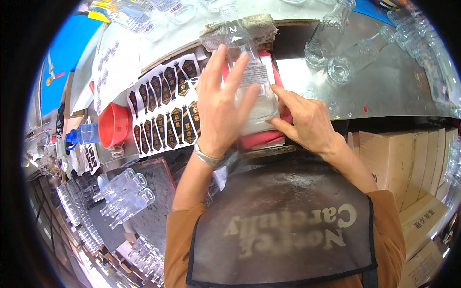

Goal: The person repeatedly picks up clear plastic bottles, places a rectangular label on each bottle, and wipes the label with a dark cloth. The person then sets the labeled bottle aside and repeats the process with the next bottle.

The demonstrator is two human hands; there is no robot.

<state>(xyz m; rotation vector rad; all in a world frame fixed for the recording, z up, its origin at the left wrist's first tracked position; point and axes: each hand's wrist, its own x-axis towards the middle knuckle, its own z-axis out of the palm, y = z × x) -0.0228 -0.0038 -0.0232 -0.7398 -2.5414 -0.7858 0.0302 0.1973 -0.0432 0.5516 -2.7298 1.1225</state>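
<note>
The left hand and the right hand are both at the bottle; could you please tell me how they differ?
The left hand is spread over the clear bottle, while the right hand has its thumb and a finger at the bottle's lower right edge. The left hand is partly blurred; the right hand looks sharp. The left hand has a silvery wristband below it; the right hand shows none. Both are bare.

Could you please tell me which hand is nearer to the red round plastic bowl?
Left: the left hand is right of the red bowl, partly over the clear glass bottle; the right hand is farther right, at that bottle's base.
</note>
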